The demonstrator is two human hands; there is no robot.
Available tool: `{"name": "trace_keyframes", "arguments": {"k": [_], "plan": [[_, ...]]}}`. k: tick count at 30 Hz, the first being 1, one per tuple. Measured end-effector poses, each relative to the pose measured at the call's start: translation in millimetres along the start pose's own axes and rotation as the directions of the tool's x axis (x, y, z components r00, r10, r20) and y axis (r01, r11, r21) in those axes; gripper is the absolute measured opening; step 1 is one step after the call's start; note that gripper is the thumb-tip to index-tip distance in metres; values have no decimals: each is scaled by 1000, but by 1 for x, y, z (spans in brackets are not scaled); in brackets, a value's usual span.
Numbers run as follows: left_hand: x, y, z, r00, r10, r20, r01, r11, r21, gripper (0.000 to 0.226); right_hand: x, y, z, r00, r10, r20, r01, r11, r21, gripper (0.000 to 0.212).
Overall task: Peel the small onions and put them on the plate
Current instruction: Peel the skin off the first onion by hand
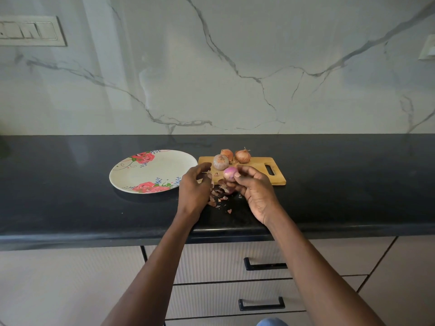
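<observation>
My right hand (255, 191) grips a small onion (230, 173) whose purple flesh shows, with loose skin hanging below it. My left hand (194, 187) hovers just left of the onion with its fingers curled, apparently pinching a scrap of peel. Three unpeeled onions (221, 161) (227, 154) (243, 156) sit at the back of the wooden cutting board (261, 167). The white plate with red roses (150, 171) lies to the left of the board with nothing on it.
Torn onion skins (219, 196) lie scattered on the black countertop (70, 196) under my hands. A marble wall rises behind the counter. Drawers with black handles (264, 265) are below the counter's front edge.
</observation>
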State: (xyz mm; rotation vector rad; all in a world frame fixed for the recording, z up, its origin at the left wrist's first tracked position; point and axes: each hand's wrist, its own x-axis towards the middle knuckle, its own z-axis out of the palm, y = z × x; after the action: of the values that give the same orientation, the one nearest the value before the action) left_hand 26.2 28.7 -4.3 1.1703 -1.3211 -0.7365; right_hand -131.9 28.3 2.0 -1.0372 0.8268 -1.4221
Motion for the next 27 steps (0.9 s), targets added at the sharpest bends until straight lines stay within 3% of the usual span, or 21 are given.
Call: {"name": "trace_keyframes", "arguments": {"k": [7,12,17,21,27], "plan": [[-6,12,0,981,-106,161,146,954,-262,22,-3,-1,2,999,-29,25,31,998,-59,22],[-6,16,-4,968,-155,199,223,894,-388,15,-5,-3,2,998,-36,45,41,994,-100,23],[-6,16,-6,973,-161,164,211,909,-359,22,-5,-2,2,998,-32,50,37,995,-96,23],[-8,23,-5,962,-194,192,260,866,-426,9,-5,-3,2,997,-48,55,53,994,-94,24],[-6,21,-7,948,-235,212,310,830,-464,8,-5,-1,2,997,-58,58,64,992,-105,22]]}}
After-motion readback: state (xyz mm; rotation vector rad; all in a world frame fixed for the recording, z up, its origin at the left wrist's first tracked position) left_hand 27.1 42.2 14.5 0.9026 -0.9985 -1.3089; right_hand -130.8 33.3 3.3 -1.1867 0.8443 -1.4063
